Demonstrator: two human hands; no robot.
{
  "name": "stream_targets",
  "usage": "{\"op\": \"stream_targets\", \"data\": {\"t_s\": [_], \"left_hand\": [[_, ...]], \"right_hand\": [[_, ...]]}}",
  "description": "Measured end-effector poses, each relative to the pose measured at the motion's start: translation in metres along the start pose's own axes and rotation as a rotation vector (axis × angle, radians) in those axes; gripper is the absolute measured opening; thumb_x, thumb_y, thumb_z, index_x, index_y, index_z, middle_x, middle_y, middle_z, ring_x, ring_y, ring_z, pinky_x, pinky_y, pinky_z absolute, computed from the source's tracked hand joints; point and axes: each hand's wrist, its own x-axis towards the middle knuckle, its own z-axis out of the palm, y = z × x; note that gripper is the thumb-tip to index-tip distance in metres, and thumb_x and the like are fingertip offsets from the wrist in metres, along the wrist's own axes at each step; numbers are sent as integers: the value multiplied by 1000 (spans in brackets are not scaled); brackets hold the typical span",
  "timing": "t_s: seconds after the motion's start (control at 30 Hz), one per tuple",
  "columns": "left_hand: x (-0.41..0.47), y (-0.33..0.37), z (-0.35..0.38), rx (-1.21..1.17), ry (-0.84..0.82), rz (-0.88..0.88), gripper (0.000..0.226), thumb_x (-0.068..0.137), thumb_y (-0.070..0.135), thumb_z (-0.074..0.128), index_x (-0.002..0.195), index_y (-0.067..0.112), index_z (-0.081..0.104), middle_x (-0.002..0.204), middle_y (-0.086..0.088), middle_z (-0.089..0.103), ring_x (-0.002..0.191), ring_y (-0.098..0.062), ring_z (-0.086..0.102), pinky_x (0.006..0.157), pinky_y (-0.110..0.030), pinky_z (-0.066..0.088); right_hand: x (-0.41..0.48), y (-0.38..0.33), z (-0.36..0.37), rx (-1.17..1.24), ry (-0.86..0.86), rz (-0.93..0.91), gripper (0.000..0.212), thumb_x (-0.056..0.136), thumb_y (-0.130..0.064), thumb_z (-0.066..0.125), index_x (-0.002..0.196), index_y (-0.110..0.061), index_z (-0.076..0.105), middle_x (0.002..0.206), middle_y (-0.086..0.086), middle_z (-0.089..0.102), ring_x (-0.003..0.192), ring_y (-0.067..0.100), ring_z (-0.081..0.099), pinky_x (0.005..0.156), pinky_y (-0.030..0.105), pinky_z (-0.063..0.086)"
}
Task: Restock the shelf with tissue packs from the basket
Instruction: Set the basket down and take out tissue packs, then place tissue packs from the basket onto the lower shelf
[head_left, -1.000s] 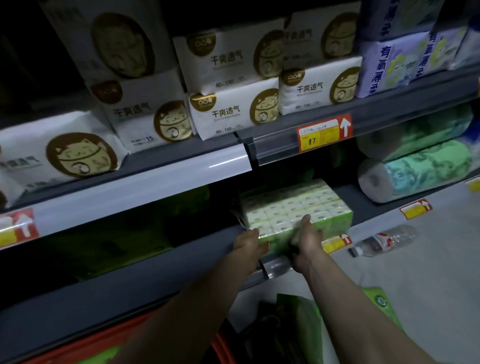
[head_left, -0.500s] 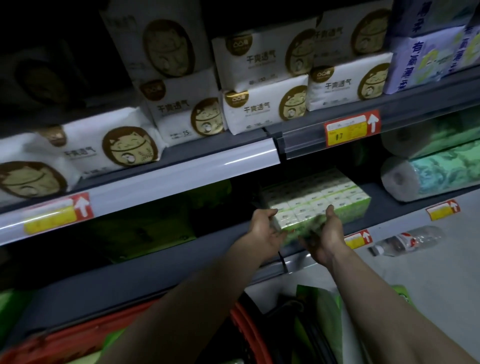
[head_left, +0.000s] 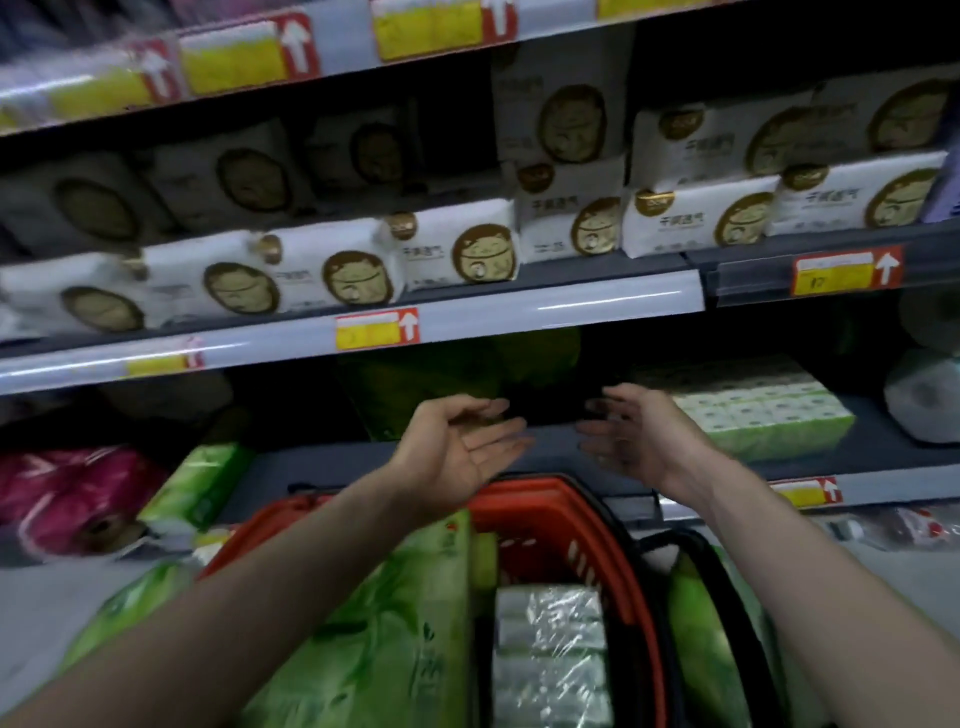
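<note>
The shelf (head_left: 322, 467) runs just beyond our grips, and the basket (head_left: 582, 514) sits right below them. A shelved pack (head_left: 753, 415) lies just right of the right grip (head_left: 634, 436). In the basket, under both grips, lies a wrapped pack (head_left: 550, 644): light, squashy and slick-filmed, we judge, so we would clasp its long sides. The left grip (head_left: 457, 447) and right grip are spread and empty.

Dim, motion-blurred wide-angle view; glare streaks the shelf rail (head_left: 597, 306).
</note>
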Motion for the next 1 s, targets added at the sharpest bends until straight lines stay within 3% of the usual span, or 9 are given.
{"op": "stream_targets", "data": {"t_s": [0.1, 0.3, 0.37, 0.47, 0.63, 0.7, 0.77, 0.9, 1.0], "left_hand": [[-45, -3, -53, 16, 88, 18, 33, 99, 11, 50, 125, -6, 61, 113, -35, 69, 102, -49, 68, 104, -53, 51], [-125, -5, -137, 150, 156, 3, 30, 97, 6, 53, 117, -9, 70, 116, -32, 72, 84, -41, 75, 79, -44, 63], [-132, -9, -166, 206, 210, -13, 29, 99, 9, 54, 118, -6, 71, 112, -29, 74, 92, -40, 75, 84, -45, 62], [-129, -23, -205, 230, 320, -41, 30, 103, 16, 52, 122, -1, 68, 119, -27, 72, 100, -41, 71, 87, -44, 58], [-133, -51, -206, 356, 224, -178, 26, 103, 25, 52, 117, 6, 64, 121, -18, 67, 98, -41, 66, 92, -46, 55], [-132, -53, -203, 414, 175, -175, 23, 105, 26, 49, 116, 11, 63, 122, -13, 65, 101, -37, 67, 96, -46, 55], [-131, -49, -201, 402, 170, -190, 23, 104, 28, 52, 116, 12, 64, 123, -14, 65, 104, -38, 68, 94, -49, 57], [-135, -46, -190, 397, 136, -246, 27, 100, 34, 55, 115, 13, 66, 122, -13, 66, 111, -38, 66, 90, -47, 57], [-130, -48, -189, 378, 148, -261, 36, 94, 39, 60, 120, 15, 66, 125, -11, 66, 114, -35, 65, 92, -43, 55]], "right_hand": [[-36, 2, 43, -198, -122, -14, 28, 105, -36, 52, 110, -12, 67, 101, 18, 72, 71, 25, 67, 62, 32, 45], [-91, 39, 121, -419, -188, -152, 36, 96, -35, 65, 115, -5, 71, 110, 29, 73, 66, 25, 67, 50, 22, 44], [-111, 62, 134, -684, -206, -200, 38, 93, -40, 70, 114, -8, 73, 118, 24, 74, 83, 27, 72, 66, 30, 54], [-129, 105, 134, -1113, -247, -141, 72, 96, -57, 65, 154, -16, 50, 157, 9, 52, 140, 28, 53, 111, 37, 44], [-148, 152, 137, -693, -244, -32, 109, 91, -62, 69, 169, -27, 1, 176, -1, 10, 160, 28, 21, 124, 48, 27], [-145, 168, 142, -602, -199, 20, 121, 75, -72, 76, 168, -27, 13, 175, 0, 15, 157, 30, 28, 125, 54, 29], [-137, 179, 142, -548, -151, -7, 118, 49, -74, 83, 151, -27, 45, 158, 7, 47, 138, 29, 54, 117, 54, 44], [-143, 176, 151, -427, -189, 25, 38, 92, -38, 76, 121, -19, 62, 102, 0, 71, 88, 15, 66, 71, 33, 50], [-134, 181, 151, -346, -118, 23, 67, 86, -21, 86, 143, -12, 52, 131, 11, 66, 115, 30, 66, 88, 40, 54]]}}
